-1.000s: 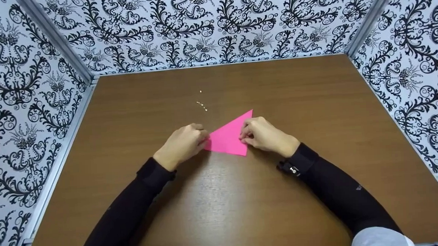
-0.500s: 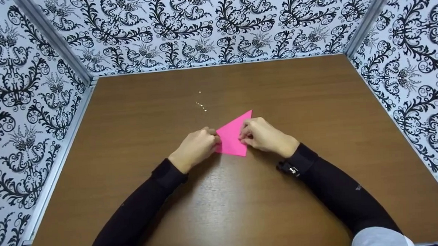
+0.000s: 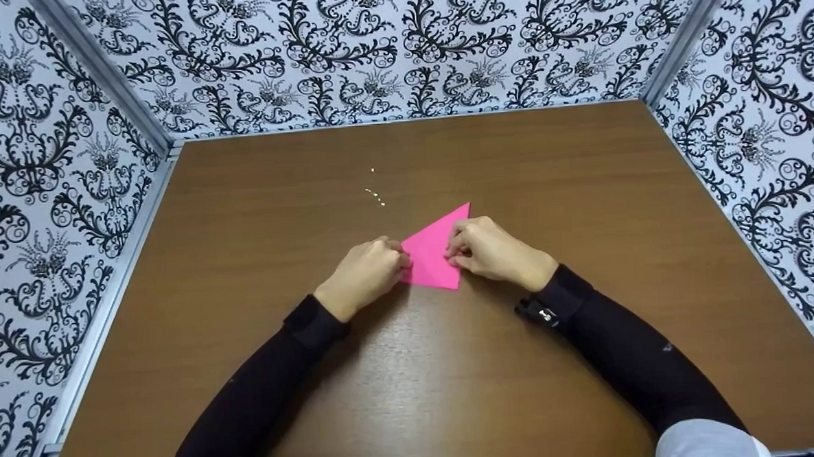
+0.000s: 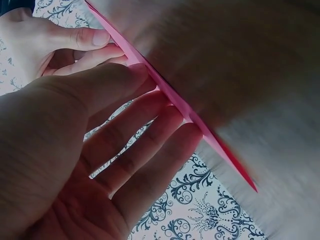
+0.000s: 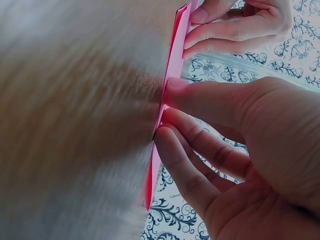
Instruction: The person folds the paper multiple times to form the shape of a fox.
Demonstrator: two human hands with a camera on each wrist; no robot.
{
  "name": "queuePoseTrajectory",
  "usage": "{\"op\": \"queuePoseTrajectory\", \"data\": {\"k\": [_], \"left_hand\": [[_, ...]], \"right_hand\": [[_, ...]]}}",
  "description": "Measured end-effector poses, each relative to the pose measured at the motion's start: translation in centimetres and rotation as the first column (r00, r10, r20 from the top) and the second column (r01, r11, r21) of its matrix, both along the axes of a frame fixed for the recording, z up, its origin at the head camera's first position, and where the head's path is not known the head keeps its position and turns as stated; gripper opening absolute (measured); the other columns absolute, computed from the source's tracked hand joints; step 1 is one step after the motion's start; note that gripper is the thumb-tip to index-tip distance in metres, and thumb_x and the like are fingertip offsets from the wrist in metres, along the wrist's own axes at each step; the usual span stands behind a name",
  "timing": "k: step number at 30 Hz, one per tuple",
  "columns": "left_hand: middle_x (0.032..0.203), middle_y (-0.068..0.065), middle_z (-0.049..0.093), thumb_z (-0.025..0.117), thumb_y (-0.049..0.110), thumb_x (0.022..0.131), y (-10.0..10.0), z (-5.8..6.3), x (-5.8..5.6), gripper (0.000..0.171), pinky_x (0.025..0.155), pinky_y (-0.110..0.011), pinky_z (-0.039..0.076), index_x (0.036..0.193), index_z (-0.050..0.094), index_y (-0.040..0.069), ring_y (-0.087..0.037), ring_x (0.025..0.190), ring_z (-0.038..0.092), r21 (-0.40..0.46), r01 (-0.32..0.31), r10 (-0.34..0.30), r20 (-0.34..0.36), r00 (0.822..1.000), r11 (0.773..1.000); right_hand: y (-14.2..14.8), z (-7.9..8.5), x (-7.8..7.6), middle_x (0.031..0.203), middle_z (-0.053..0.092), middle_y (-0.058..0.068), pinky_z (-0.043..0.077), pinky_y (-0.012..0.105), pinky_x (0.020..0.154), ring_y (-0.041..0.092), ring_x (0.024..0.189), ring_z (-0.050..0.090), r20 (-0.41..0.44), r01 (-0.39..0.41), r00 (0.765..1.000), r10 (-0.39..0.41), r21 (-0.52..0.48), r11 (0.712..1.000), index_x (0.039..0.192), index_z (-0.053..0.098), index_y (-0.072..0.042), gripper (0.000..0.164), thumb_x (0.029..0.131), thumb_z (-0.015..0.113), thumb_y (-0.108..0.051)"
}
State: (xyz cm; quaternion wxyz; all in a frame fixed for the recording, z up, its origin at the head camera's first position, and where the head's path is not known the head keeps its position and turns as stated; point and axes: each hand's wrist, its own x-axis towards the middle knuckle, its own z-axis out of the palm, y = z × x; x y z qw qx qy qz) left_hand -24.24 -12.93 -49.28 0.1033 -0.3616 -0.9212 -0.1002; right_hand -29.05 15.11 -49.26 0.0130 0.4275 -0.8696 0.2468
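Observation:
A folded piece of bright pink paper (image 3: 427,255) lies on the wooden table, one pointed corner toward the back. At its left end, my left hand (image 3: 368,271) presses down with thumb and fingertips, covering that end in the head view. The left wrist view has those fingers (image 4: 150,170) fairly straight and spread along the paper (image 4: 225,150). My right hand (image 3: 494,249) rests thumb and fingertips on the paper near its right edge. Seen from the right wrist, the paper (image 5: 176,60) is in thin layers beneath the right thumb (image 5: 200,95) and fingers.
The brown wooden table (image 3: 275,193) extends around the hands. Small bright specks (image 3: 376,195) show behind the paper. White walls with black scrollwork (image 3: 344,52) stand at the back and both sides, with grey metal strips at the corners.
My left hand has slid right along the paper, toward the right hand, then stopped over the last half second. The paper and the right hand have stayed in place.

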Motion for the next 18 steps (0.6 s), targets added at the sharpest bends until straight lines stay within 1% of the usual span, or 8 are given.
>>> {"op": "queuePoseTrajectory", "data": {"k": [6, 10, 14, 16, 18], "left_hand": [[0.105, -0.008, 0.088, 0.078, 0.003, 0.105, 0.0, 0.0, -0.1, 0.015, 0.08, -0.047, 0.072, 0.103, 0.092, 0.01, -0.031, 0.095, 0.079, -0.004, -0.001, 0.001, 0.004, 1.0, 1.0], [0.1, -0.009, 0.087, 0.078, 0.003, 0.106, -0.1, 0.0, -0.2, 0.015, 0.079, -0.047, 0.072, 0.097, 0.09, 0.008, -0.031, 0.09, 0.078, 0.001, 0.007, -0.007, 0.0, 1.0, 1.0], [0.097, -0.009, 0.085, 0.079, 0.002, 0.105, 0.0, 0.0, -0.1, 0.016, 0.077, -0.048, 0.072, 0.094, 0.089, 0.008, -0.032, 0.088, 0.078, 0.006, 0.01, -0.01, -0.004, 1.0, 1.0], [0.097, -0.009, 0.085, 0.078, 0.003, 0.106, 0.0, 0.0, -0.1, 0.017, 0.079, -0.049, 0.072, 0.094, 0.089, 0.008, -0.033, 0.089, 0.078, 0.005, 0.008, -0.008, -0.001, 1.0, 1.0], [0.097, -0.009, 0.085, 0.079, 0.005, 0.107, 0.0, 0.0, 0.0, 0.017, 0.089, -0.051, 0.073, 0.094, 0.089, 0.007, -0.035, 0.092, 0.08, 0.001, 0.01, -0.01, 0.001, 1.0, 1.0]], "right_hand": [[0.1, 0.0, -0.2, 0.102, 0.082, 0.015, 0.07, 0.047, 0.085, 0.029, 0.093, 0.079, -0.001, 0.003, 1.0, -0.003, -0.007, 1.0, 0.104, 0.091, -0.001, 0.006, 0.099, 0.091, -0.003], [0.3, 0.3, -0.7, 0.104, 0.083, 0.015, 0.07, 0.048, 0.087, 0.03, 0.095, 0.08, 0.002, 0.038, 0.999, -0.038, -0.013, 0.999, 0.103, 0.091, -0.002, 0.005, 0.101, 0.09, -0.005], [0.6, 0.7, -1.6, 0.106, 0.084, 0.016, 0.069, 0.049, 0.09, 0.032, 0.098, 0.08, -0.004, 0.077, 0.997, -0.077, -0.034, 0.996, 0.105, 0.091, -0.001, 0.006, 0.102, 0.089, -0.006], [0.9, 1.1, -2.1, 0.108, 0.083, 0.018, 0.069, 0.049, 0.09, 0.034, 0.099, 0.08, 0.005, 0.102, 0.995, -0.102, -0.041, 0.994, 0.109, 0.091, 0.0, 0.009, 0.102, 0.089, -0.006], [1.1, 1.4, -2.7, 0.111, 0.082, 0.02, 0.069, 0.05, 0.09, 0.036, 0.101, 0.079, 0.022, 0.129, 0.992, -0.128, -0.043, 0.991, 0.114, 0.09, 0.001, 0.014, 0.102, 0.089, -0.007]]}}
